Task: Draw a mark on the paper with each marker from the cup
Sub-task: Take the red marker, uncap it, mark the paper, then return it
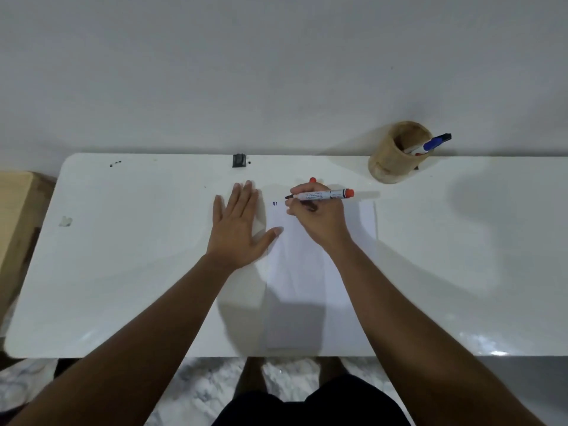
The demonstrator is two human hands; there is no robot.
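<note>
A white sheet of paper (307, 287) lies on the white table (138, 272) in front of me. My right hand (316, 215) grips a red-ended marker (325, 195), uncapped, its dark tip pointing left just above the paper's top edge. A red cap (313, 180) shows behind my fingers. Two small blue marks (274, 203) sit near the paper's top left. My left hand (239, 226) lies flat with fingers spread, thumb on the paper's left edge. A wooden cup (396, 152) at the back right holds a blue marker (435, 142) and another marker.
A small black clip-like object (239, 160) sits at the table's back edge against the wall. A wooden piece of furniture (13, 216) stands left of the table. My legs and the marbled floor (199, 388) show below the front edge.
</note>
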